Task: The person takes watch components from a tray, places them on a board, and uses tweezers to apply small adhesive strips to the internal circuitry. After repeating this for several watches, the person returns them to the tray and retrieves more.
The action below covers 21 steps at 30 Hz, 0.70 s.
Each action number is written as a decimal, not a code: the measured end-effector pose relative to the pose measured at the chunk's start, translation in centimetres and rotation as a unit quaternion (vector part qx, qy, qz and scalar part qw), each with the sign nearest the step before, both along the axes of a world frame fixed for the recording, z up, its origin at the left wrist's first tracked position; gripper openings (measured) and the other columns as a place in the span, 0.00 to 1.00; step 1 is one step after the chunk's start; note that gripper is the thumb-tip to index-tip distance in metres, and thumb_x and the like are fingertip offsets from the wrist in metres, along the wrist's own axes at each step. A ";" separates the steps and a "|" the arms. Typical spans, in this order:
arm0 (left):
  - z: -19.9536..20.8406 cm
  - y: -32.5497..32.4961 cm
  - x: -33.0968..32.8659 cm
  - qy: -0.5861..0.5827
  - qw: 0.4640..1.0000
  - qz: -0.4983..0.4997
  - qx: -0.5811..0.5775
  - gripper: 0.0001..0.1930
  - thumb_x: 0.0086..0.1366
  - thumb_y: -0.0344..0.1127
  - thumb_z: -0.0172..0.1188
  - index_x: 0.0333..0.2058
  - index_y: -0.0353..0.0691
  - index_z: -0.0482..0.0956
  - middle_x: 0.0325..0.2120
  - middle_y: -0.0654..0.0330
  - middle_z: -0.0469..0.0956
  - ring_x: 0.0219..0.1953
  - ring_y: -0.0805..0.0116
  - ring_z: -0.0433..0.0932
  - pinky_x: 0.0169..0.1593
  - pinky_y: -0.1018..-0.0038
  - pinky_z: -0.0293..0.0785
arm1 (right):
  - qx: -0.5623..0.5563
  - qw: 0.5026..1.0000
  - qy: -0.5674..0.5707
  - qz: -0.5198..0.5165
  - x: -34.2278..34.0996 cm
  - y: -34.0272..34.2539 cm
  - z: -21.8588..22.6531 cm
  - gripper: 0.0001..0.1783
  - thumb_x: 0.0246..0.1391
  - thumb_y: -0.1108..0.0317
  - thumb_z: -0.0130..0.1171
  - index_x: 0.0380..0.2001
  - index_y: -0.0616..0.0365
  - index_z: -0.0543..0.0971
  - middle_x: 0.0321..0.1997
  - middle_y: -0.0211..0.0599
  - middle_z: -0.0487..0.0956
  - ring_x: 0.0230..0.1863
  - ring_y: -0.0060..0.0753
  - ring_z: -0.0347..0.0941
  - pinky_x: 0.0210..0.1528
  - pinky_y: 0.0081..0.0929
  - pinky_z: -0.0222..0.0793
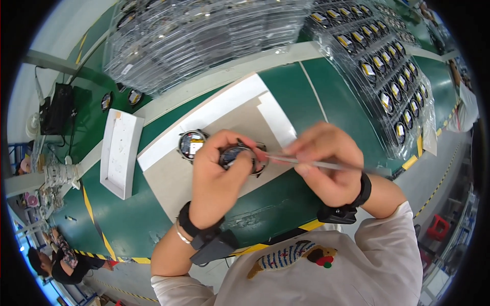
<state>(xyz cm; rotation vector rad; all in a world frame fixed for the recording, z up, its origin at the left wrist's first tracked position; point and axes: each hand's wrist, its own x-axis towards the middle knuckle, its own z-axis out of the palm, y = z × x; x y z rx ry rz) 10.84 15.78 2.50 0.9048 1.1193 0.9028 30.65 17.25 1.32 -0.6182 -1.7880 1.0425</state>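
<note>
My left hand (217,176) is closed round a round watch case (234,154) with dark electronics inside, its thumb and fingers on the rim. My right hand (334,160) pinches thin metal tweezers (326,164). The tweezers' tip reaches to the right side of the held case; what it touches there is too small to tell, and the rear end is blurred. Left of my left hand, a second open watch case (190,143) with a white-and-yellow part lies on the beige work mat (176,188). A dark round rim (259,172) shows just beside the held case, partly hidden.
A white shallow box (122,153) stands left of the mat. Stacked clear plastic trays (204,46) rise at the back. More trays (377,76) of watch parts lie at the right. Two loose round parts (135,97) sit at the back left. Another person (61,260) is at the lower left.
</note>
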 end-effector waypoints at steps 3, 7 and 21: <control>-0.9 0.2 -0.6 0.177 0.964 -0.052 0.191 0.07 0.53 0.20 0.51 0.33 0.32 0.70 0.28 0.59 0.72 0.29 0.72 0.71 0.33 0.79 0.67 | -0.108 0.990 0.090 -0.023 -0.2 0.8 -0.9 0.06 0.52 0.81 0.51 0.34 0.63 0.69 0.37 0.44 0.75 0.36 0.33 0.76 0.40 0.26 0.74; -0.3 -0.3 -0.5 0.297 0.907 -0.078 0.288 0.08 0.49 0.20 0.53 0.31 0.32 0.69 0.25 0.55 0.69 0.28 0.64 0.70 0.33 0.74 0.67 | -0.296 0.936 0.189 -0.021 -0.1 2.0 -1.1 0.06 0.54 0.78 0.52 0.36 0.63 0.68 0.38 0.42 0.75 0.39 0.34 0.77 0.42 0.27 0.75; -1.0 0.3 -0.2 0.398 0.843 -0.087 0.351 0.08 0.50 0.21 0.56 0.31 0.35 0.72 0.33 0.52 0.73 0.36 0.55 0.69 0.42 0.66 0.66 | -0.314 0.938 0.143 -0.025 0.5 3.3 -1.3 0.06 0.54 0.76 0.54 0.35 0.62 0.69 0.37 0.37 0.75 0.38 0.28 0.77 0.39 0.22 0.74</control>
